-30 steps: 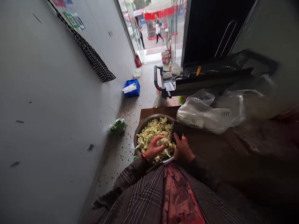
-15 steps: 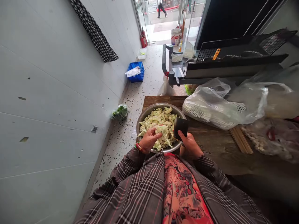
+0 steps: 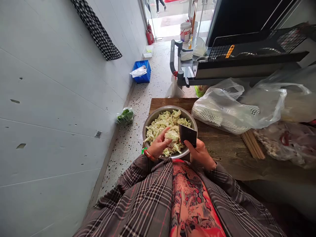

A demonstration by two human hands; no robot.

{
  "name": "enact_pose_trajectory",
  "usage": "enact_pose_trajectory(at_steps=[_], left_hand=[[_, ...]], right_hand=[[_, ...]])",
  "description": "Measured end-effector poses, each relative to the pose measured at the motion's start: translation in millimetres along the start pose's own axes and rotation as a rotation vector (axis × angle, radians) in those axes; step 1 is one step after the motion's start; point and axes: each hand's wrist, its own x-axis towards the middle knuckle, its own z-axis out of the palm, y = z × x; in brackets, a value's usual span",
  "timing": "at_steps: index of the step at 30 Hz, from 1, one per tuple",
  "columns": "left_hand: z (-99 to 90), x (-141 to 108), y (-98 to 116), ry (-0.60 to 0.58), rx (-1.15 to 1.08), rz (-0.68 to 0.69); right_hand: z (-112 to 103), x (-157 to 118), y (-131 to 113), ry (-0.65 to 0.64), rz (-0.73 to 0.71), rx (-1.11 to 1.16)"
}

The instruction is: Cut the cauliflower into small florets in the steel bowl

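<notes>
A wide metal bowl (image 3: 145, 131) full of cut cauliflower florets (image 3: 161, 122) stands on the wooden table in front of me. Over its near side, my left hand (image 3: 158, 144) is closed around a pale piece of cauliflower (image 3: 172, 135). My right hand (image 3: 200, 154) grips a dark, broad-bladed cleaver (image 3: 188, 134), its blade tilted up beside that piece, at the bowl's right side. The cleaver's handle is hidden in my fingers. Whether the blade touches the cauliflower I cannot tell.
Clear plastic bags (image 3: 227, 108) with white foam netting lie on the table (image 3: 219, 148) to the right, near some wooden sticks (image 3: 253, 144). Beyond is a cart (image 3: 181, 74). Along the left wall sit bagged greens (image 3: 125, 116) and a blue crate (image 3: 143, 71).
The cleaver has turned and come left, closer to the cauliflower piece in my left hand. The whole view has shifted slightly, and a passer-by outside has moved left.
</notes>
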Motion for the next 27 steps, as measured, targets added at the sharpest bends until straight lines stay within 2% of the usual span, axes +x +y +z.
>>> enact_pose_trajectory(at_steps=[4, 13, 17, 23, 27], left_hand=[[0.0, 2.6, 0.4, 0.038, 0.205, 0.082], [-2.1, 1.7, 14.1, -0.069, 0.42, 0.103], [-4.4, 1.8, 13.9, -0.073, 0.505, 0.129], [-4.9, 0.7, 15.9, 0.004, 0.744, 0.3], [-2.7, -0.7, 14.5, 0.048, 0.844, 0.304]], right_hand=[[0.3, -0.8, 1.0, -0.074, -0.103, -0.011], [-1.1, -5.9, 5.4, -0.159, -0.145, -0.064], [3.9, -6.6, 3.9, -0.097, -0.147, -0.114], [13.8, -4.9, 8.8, 0.007, -0.151, -0.143], [20.0, -4.5, 13.3, 0.043, -0.131, -0.151]])
